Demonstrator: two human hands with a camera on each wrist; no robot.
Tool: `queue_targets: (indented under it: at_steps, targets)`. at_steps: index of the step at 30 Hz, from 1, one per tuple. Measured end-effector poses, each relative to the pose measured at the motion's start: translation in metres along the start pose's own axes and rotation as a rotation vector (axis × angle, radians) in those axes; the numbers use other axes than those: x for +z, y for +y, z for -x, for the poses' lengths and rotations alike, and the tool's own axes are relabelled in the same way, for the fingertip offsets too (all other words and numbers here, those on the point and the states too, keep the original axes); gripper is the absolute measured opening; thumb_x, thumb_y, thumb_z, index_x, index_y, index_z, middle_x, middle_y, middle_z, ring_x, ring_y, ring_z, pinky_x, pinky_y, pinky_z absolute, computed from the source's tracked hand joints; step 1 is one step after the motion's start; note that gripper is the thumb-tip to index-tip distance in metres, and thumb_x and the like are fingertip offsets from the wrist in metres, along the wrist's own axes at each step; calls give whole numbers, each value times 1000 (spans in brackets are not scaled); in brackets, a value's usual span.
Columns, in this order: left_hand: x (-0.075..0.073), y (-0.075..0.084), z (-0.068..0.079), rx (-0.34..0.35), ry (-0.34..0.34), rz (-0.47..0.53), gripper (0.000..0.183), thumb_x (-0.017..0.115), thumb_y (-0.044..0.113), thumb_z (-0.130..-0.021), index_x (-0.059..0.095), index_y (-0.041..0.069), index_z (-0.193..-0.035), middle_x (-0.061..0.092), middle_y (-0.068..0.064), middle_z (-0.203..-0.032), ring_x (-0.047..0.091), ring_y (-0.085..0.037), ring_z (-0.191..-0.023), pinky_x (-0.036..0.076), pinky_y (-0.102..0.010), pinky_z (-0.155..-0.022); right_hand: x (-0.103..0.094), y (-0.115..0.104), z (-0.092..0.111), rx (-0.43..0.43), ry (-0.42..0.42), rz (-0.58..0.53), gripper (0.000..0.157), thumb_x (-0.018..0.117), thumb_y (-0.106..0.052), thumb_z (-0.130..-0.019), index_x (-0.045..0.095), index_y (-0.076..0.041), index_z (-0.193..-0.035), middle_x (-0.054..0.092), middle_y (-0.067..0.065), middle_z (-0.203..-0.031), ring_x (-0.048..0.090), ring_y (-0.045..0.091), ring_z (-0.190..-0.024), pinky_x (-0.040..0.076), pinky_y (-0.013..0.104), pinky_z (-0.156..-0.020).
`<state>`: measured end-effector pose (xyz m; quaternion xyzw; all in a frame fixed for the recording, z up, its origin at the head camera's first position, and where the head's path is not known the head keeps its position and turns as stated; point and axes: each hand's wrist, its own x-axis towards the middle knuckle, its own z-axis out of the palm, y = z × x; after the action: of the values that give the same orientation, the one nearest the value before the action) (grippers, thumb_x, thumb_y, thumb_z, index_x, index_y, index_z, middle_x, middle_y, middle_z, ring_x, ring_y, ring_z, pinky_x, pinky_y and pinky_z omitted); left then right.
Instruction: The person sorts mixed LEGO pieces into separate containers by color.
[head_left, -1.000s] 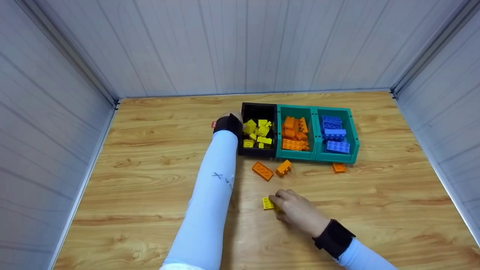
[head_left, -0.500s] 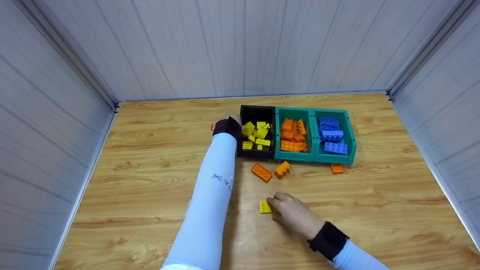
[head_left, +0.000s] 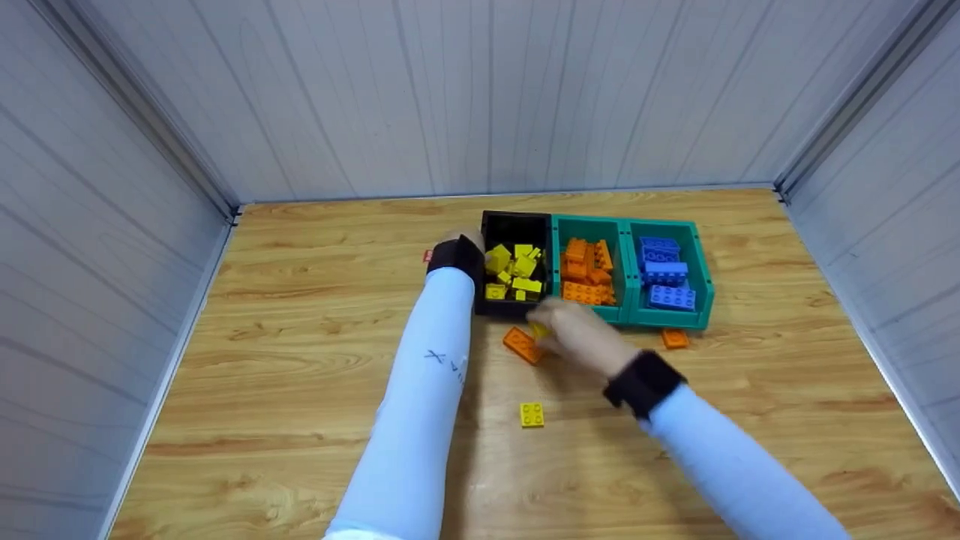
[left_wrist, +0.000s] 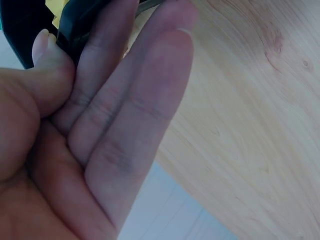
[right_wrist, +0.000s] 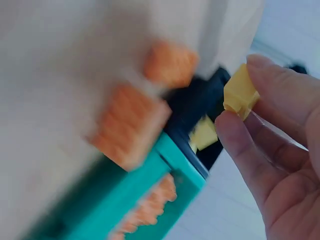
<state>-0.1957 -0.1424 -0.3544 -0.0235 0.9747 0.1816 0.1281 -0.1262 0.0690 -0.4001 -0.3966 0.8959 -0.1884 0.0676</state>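
Note:
My right hand (head_left: 581,331) is above the wooden table just in front of the bins. It pinches a small yellow toy brick (right_wrist: 240,92) between thumb and fingertip. My left hand (left_wrist: 110,110) holds the side wall of the black bin (head_left: 516,225), thumb on one side and fingers on the other; in the head view the wrist band hides most of it. Several yellow bricks (head_left: 525,266) lie in the black bin. Another yellow brick (head_left: 532,415) sits on the table nearer me. Beneath the right hand is an orange brick (head_left: 523,345); a second orange brick (right_wrist: 171,64) shows in the right wrist view.
A green bin (head_left: 591,225) with orange bricks joins the black bin on its right. Beyond it stands another green bin (head_left: 703,262) with blue bricks. A flat orange brick (head_left: 675,339) lies before that one. Panel walls (head_left: 480,97) surround the table.
My right hand has lifted one yellow brick off the table and moved it forward toward the black bin. The other yellow brick stays behind. My left hand remains at the bin.

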Motion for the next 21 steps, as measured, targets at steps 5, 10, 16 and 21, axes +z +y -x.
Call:
queue_targets:
  at_steps: [5,10,16,21]
  targets:
    - [-1,-2,0,6,-5,-8,25,62,22,-99,72,0,-99,72,-13,-105,66,-27,-101,51,-40,-90,-19,10,-53,71,-39,59,33,73,-5,-89,68,4,-120,65,19,-114,62,31,-104,53,40,-88]
    - [1,-3,0,-12,-8,27,24,61,22,-99,72,1,-98,71,-12,-105,65,-24,-100,52,-38,-89,-17,21,-84,83,-56,135,31,71,0,-90,68,5,-120,65,22,-115,63,34,-103,53,40,-88]
    - [1,-2,1,-27,-17,64,22,62,22,-99,71,2,-102,70,-11,-107,64,-23,-99,51,-37,-89,-10,23,-82,35,3,180,39,69,0,-90,63,4,-128,59,25,-126,62,37,-108,52,43,-93]
    - [-1,-4,-1,-16,-15,44,22,63,20,-98,71,0,-102,71,-12,-107,64,-24,-102,50,-38,-91,-4,12,-60,-19,62,117,39,70,-6,-92,62,4,-129,58,23,-130,60,36,-114,50,42,-96]
